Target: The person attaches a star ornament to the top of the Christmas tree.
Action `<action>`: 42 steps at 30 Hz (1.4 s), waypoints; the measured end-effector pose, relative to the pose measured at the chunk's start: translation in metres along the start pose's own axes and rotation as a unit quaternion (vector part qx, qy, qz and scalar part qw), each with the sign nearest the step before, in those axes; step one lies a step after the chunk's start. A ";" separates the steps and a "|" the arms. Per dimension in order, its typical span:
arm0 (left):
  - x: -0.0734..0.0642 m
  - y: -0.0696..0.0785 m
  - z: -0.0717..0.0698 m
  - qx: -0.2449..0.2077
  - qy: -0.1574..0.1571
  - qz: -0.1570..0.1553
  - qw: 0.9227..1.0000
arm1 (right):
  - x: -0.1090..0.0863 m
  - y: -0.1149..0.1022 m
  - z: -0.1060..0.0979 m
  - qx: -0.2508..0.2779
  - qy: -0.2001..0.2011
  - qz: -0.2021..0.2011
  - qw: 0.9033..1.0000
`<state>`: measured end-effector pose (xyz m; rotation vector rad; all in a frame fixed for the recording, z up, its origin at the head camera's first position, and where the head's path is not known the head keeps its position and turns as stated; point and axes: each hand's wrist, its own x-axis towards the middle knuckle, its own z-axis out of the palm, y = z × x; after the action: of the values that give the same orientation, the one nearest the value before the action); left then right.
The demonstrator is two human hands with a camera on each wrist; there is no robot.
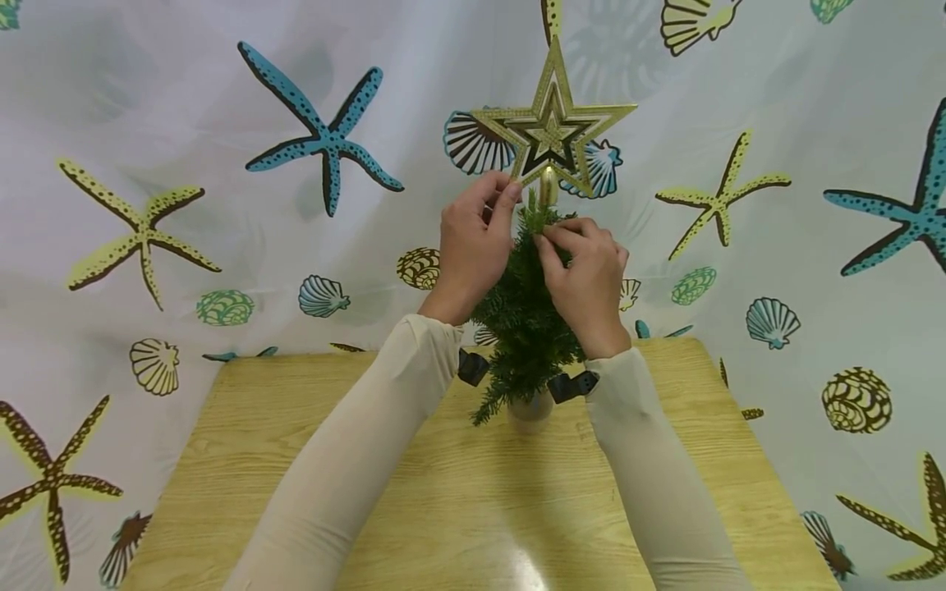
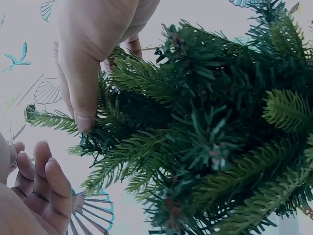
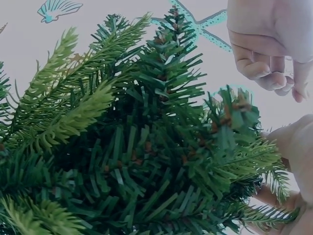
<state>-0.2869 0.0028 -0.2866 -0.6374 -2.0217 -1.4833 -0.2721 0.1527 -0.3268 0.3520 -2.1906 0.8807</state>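
A gold star tree topper (image 1: 550, 135) stands above the tip of a small green artificial Christmas tree (image 1: 528, 328), its short tube (image 1: 548, 187) close over the top twigs. My left hand (image 1: 476, 246) pinches the star's lower left point between thumb and fingers. Just below the tube, my right hand (image 1: 587, 275) pinches a twig (image 1: 538, 218) at the treetop. The left wrist view has the right hand (image 2: 90, 58) with its thumb against the upper branches, and the left hand's curled fingers (image 2: 41, 176). In the right wrist view, the right hand (image 3: 298, 161) partly hides behind needles.
The tree's pale base (image 1: 530, 410) rests on a wood-grain table (image 1: 443, 501). Behind and around it hangs a white cloth (image 1: 399, 74) printed with starfish and shells. Dark wrist cameras (image 1: 572, 386) sit close against the lower branches.
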 end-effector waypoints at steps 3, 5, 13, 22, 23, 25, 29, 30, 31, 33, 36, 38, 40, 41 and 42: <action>-0.001 -0.002 0.000 0.014 0.000 0.008 1.000 | -0.001 0.000 0.000 -0.001 0.002 -0.001 1.000; -0.002 -0.003 0.000 0.020 -0.001 0.013 1.000 | -0.001 0.001 0.000 -0.001 0.004 -0.002 1.000; -0.004 -0.006 0.000 0.048 -0.008 0.028 0.998 | -0.004 0.001 0.001 -0.003 0.013 -0.006 1.000; -0.009 -0.007 -0.004 0.059 -0.016 0.035 0.998 | -0.008 -0.002 0.000 -0.004 0.013 -0.002 1.000; -0.009 -0.007 -0.004 0.059 -0.016 0.035 0.997 | -0.008 -0.003 0.000 -0.003 0.013 -0.002 1.000; -0.010 -0.007 -0.005 0.056 -0.020 0.033 0.998 | -0.009 -0.004 -0.001 -0.003 0.013 0.001 1.000; -0.011 -0.007 -0.005 0.056 -0.028 0.030 0.998 | -0.009 -0.004 -0.001 -0.005 0.012 0.005 1.000; -0.010 -0.007 -0.005 0.058 -0.031 0.030 0.997 | -0.009 -0.005 -0.001 -0.004 0.012 0.006 1.000; -0.010 -0.007 -0.006 0.061 -0.032 0.031 0.997 | -0.009 -0.005 -0.001 -0.004 0.013 0.005 1.000; -0.010 -0.007 -0.006 0.069 -0.035 0.035 0.996 | -0.009 -0.005 -0.001 -0.003 0.014 0.004 1.000; -0.009 -0.007 -0.008 0.088 -0.039 0.044 0.994 | -0.009 -0.004 -0.001 -0.003 0.017 0.001 1.000; -0.007 -0.006 -0.009 0.105 -0.045 0.050 0.992 | -0.008 -0.004 0.000 -0.004 0.019 -0.001 1.000; -0.005 -0.004 -0.011 0.121 -0.054 0.052 0.990 | -0.008 -0.003 0.000 -0.004 0.020 -0.002 1.000; -0.004 -0.003 -0.012 0.126 -0.060 0.052 0.989 | -0.008 -0.003 0.000 -0.003 0.020 -0.003 1.000; -0.003 -0.002 -0.012 0.132 -0.066 0.052 0.988 | -0.008 -0.003 0.000 -0.004 0.019 -0.003 1.000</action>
<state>-0.2840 -0.0099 -0.2871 -0.7329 -2.2014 -1.1141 -0.2654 0.1503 -0.3310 0.3351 -2.1557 0.8689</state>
